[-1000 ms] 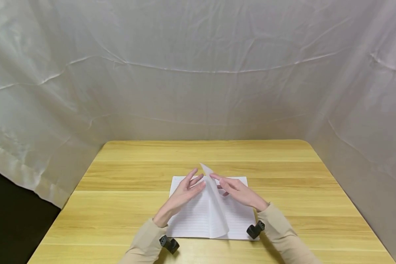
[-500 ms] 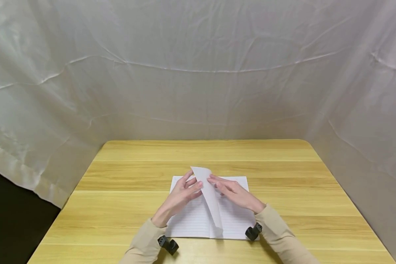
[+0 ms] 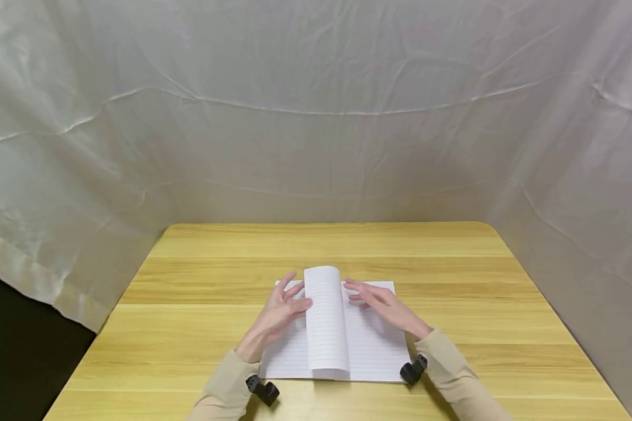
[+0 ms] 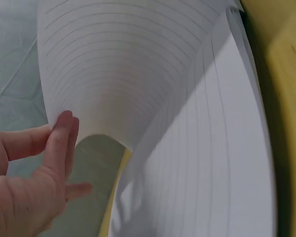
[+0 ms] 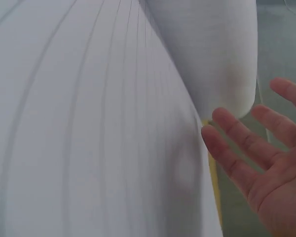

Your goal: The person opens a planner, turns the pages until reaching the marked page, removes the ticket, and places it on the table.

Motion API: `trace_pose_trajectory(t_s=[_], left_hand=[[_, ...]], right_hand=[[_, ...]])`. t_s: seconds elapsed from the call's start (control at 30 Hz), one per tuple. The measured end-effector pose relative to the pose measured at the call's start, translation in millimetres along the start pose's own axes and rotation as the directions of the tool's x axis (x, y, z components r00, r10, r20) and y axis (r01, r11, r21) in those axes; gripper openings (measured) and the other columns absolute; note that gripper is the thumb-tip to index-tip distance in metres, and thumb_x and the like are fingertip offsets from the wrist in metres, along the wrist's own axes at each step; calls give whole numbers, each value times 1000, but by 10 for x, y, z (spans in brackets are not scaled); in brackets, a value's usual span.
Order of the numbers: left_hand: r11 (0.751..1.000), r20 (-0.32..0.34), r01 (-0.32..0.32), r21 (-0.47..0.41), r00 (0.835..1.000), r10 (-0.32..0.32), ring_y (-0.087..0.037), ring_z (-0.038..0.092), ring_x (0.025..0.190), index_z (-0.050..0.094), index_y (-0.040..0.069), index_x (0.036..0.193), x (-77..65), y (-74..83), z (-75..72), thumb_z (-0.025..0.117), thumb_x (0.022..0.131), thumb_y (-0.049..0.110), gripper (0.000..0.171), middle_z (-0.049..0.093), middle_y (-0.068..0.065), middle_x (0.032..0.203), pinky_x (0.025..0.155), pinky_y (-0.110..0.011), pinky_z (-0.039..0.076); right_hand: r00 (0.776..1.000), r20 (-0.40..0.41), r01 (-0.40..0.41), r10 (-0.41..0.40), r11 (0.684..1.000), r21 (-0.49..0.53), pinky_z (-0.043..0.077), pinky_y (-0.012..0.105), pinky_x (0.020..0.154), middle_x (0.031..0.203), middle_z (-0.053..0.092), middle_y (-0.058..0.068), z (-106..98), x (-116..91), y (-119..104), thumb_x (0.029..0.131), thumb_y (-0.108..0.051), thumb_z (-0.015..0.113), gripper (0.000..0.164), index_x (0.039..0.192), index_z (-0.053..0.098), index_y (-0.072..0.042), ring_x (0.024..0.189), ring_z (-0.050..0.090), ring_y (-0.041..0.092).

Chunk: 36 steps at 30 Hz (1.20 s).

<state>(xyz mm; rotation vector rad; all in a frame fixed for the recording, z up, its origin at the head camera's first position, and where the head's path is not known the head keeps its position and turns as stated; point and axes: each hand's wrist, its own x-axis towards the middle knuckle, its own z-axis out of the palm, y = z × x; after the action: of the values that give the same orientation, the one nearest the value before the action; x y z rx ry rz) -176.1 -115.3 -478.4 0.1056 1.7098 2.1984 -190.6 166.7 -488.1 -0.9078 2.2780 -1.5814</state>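
A lined notebook (image 3: 375, 345) lies spread on the table, one page (image 3: 326, 321) raised and curving over toward the left side. My left hand (image 3: 276, 316) pinches that page's free edge between thumb and fingers; in the left wrist view the raised page (image 4: 103, 64) bows away from the fingertips. Over the right-hand side of the notebook hovers my right hand (image 3: 387, 307), fingers spread and holding nothing. The right wrist view has the right hand (image 5: 271, 153) apart from the curved page (image 5: 212, 54), above the lined sheet (image 5: 89, 128).
The notebook sits near the front of a wood-grain table (image 3: 200, 327). Grey-white fabric (image 3: 316, 146) hangs behind the table and along both sides. A small black device (image 3: 263, 390) is on the left sleeve, another black device (image 3: 414, 370) on the right.
The raised page has swung left, from nearly upright to curled over the left side. My left hand has taken its edge and shifted left; my right hand has moved away from it.
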Motion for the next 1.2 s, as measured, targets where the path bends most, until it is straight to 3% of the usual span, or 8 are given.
trace_pose_trajectory(t_s=[0.2,0.37,0.47,0.57,0.77,0.97,1.07,1.2], left_hand=[[999,-88,-6,43,996,9,-19,68,101,5,11,162,5,-20,-107,63,88,-11,96,18,-34,163,102,-46,54],[989,-100,-11,147,995,26,-48,52,133,12,18,162,12,-36,-212,67,88,-3,94,16,-32,164,113,-75,31],[976,-107,-21,219,993,45,-51,34,145,24,16,159,20,-40,-264,69,88,-1,86,22,-28,163,113,-74,32],[957,-125,-24,288,990,63,-48,37,144,41,11,152,27,-34,-301,71,86,-1,73,37,-26,155,114,-63,40],[890,-152,-12,456,984,92,-33,58,122,62,1,133,35,-44,-357,71,88,2,46,55,-22,145,103,-46,50],[801,-181,27,598,978,102,-17,58,77,66,-2,127,49,-46,-373,75,84,2,44,65,-23,131,67,-26,47],[737,-172,28,676,978,121,-20,59,82,66,-3,126,50,-60,-391,78,82,3,46,66,-23,128,71,-31,51],[667,-144,15,745,980,138,-39,61,119,65,-4,126,56,-80,-396,80,81,6,49,62,-26,135,103,-52,51]], right_hand=[[997,-46,-57,57,998,-12,53,52,103,153,46,27,-101,-53,103,112,-21,30,46,147,46,4,127,56,49],[984,-142,-128,110,984,-127,52,44,106,145,56,23,-186,-105,180,109,-22,42,41,141,55,0,127,59,41],[976,-186,-148,112,969,-195,53,31,95,136,63,23,-240,-133,223,105,-22,52,39,137,59,0,114,64,32],[973,-210,-144,91,957,-251,53,30,89,130,67,23,-289,-153,273,101,-19,60,39,133,61,3,106,64,30],[970,-241,-118,36,935,-335,48,62,104,131,64,27,-367,-156,341,95,-14,68,40,128,63,7,122,58,47],[960,-265,-198,88,885,-421,47,66,101,135,60,28,-416,-156,363,91,-18,74,48,132,61,5,123,51,48],[957,-262,-236,126,864,-445,47,66,98,135,58,28,-441,-147,365,91,-24,75,55,135,59,3,122,48,47],[956,-244,-260,161,851,-457,45,68,100,133,56,28,-465,-115,383,91,-29,75,60,137,57,4,124,45,48]])
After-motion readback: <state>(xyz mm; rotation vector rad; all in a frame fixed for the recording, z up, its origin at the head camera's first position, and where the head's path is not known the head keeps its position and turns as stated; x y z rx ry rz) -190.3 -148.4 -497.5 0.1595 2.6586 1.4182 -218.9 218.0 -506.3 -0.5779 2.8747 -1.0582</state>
